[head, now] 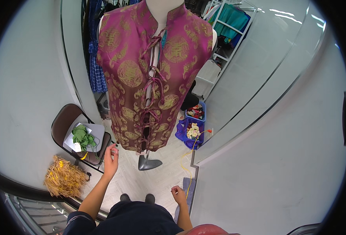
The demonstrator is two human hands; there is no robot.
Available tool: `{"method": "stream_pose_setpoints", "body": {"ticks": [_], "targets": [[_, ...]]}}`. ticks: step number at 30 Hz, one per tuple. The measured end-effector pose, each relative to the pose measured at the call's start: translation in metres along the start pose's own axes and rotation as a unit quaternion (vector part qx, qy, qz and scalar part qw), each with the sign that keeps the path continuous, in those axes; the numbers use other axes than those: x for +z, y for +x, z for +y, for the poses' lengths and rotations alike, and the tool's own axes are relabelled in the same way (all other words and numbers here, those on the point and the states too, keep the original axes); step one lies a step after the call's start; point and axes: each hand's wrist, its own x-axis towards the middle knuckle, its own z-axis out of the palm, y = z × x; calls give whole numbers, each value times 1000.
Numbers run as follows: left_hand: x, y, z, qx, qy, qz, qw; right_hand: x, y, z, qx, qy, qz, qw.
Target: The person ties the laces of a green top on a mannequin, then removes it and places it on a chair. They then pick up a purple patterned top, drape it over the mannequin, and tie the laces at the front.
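A sleeveless magenta brocade vest (129,73) with gold medallions hangs on a white dress form (161,11) before me. Several pairs of fabric ties (154,83) are knotted down its front, leaving a narrow gap between the panels. My left hand (111,160) is raised beside the vest's lower left hem, fingers bent and nothing visible in them. From this angle the fingertips look close to the hem; contact is unclear. Low in front of my body, my right hand (178,194) has its fingers curled, and their inner side is partly hidden. It appears above a grey mat (187,186).
At left, a folding chair (66,117) holds green artificial leaves (83,135); a straw bundle (66,177) stands nearby. Baskets of artificial flowers (193,130) sit at right by a yellow cord (185,167). Behind are a white rack (234,28) and a blue dress (96,67).
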Motion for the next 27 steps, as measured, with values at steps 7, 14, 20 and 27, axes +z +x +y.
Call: {"method": "stream_pose_setpoints", "body": {"ticks": [7, 14, 20, 27], "targets": [[-27, 100, 168, 301, -34, 153, 940, -18, 25, 28, 36, 103, 116, 987], [-65, 166, 276, 580, 137, 231, 769, 6, 17, 76, 114, 236, 161, 952], [-89, 200, 357, 648, 214, 163, 713, 24, -18, 70, 67, 52, -8, 996], [-26, 199, 372, 615, 303, 5, 728, -72, -24, 104, 113, -168, -16, 979]]}}
